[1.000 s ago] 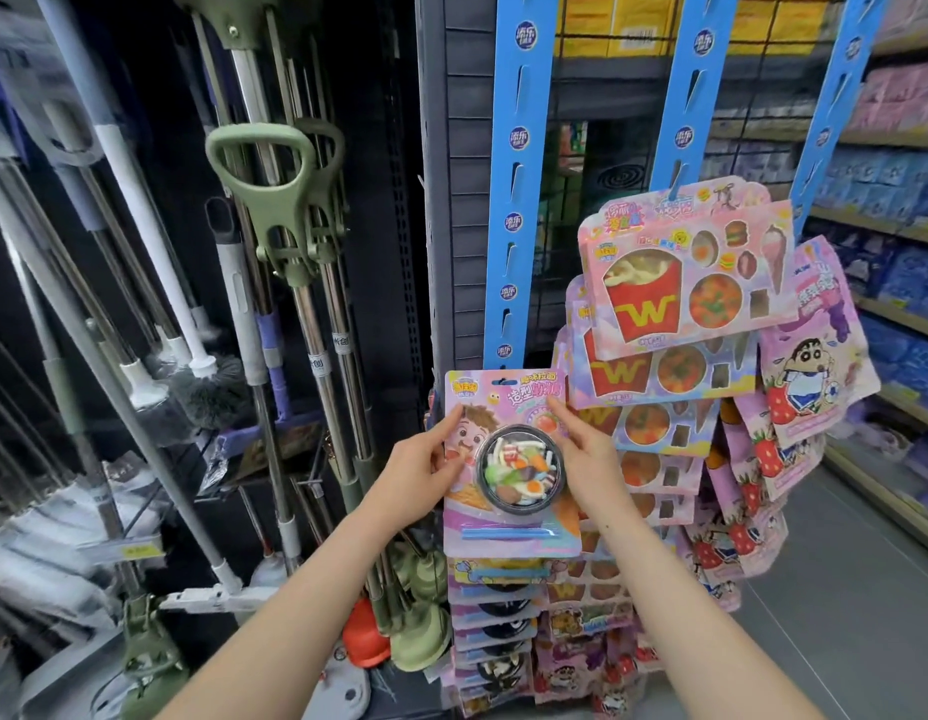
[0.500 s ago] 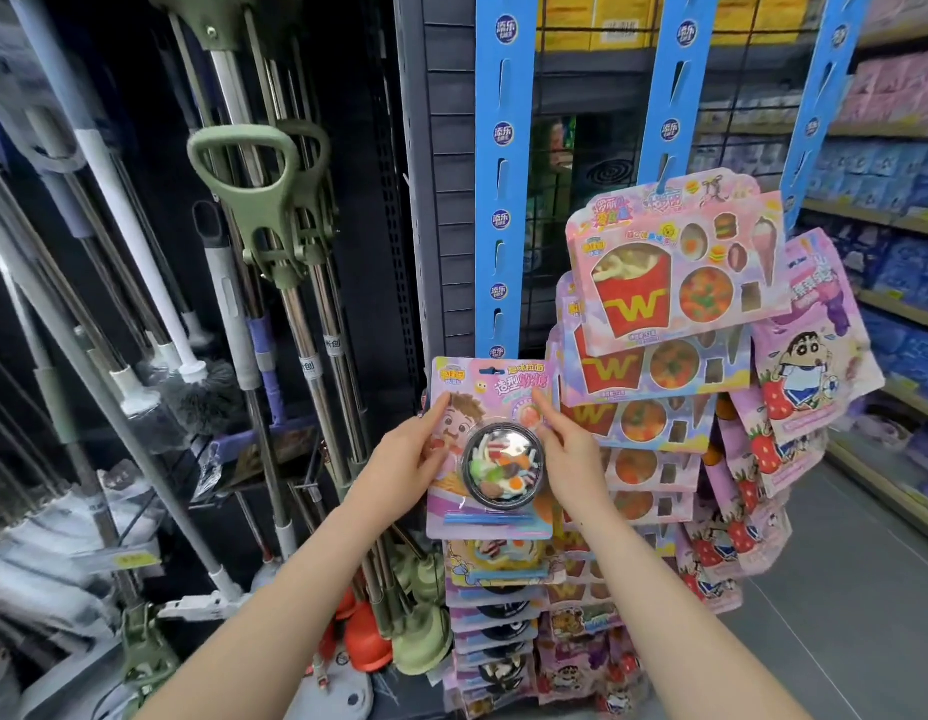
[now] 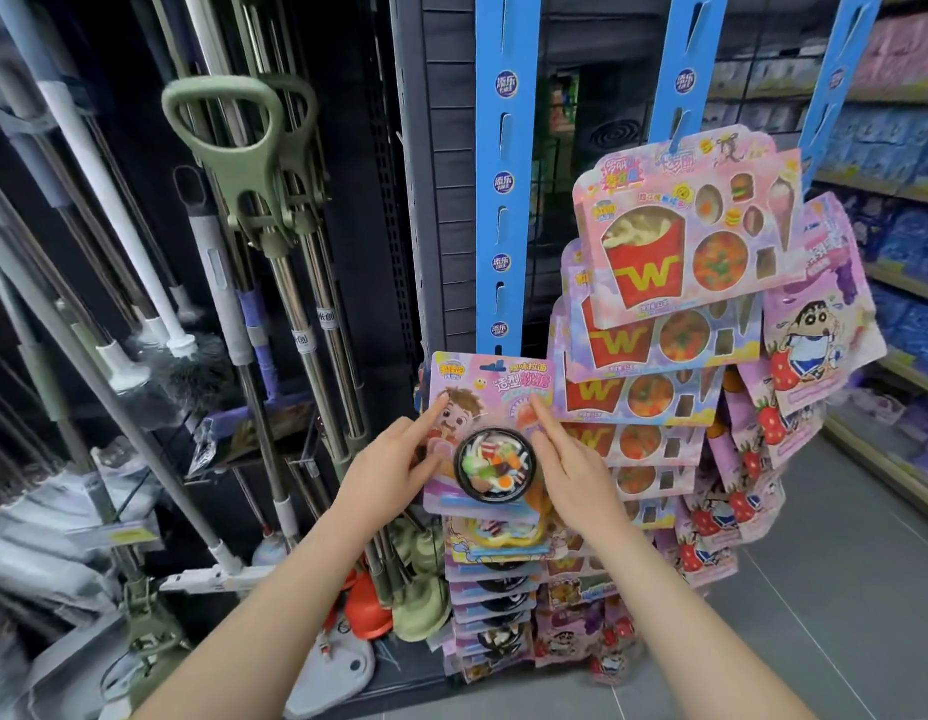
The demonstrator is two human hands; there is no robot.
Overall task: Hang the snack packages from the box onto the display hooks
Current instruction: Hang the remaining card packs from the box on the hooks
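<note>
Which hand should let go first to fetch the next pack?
Probably right. The pack seems already on the left strip. Left hand lies on its left half and can steady it; right hand only touches its right edge with straight fingers.

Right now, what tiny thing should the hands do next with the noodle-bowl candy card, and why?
Probably let go and lower both hands. The noodle-bowl card seems hooked on the left blue strip through its top slot, and the left hand and right hand touch it with nearly straight fingers.
</note>
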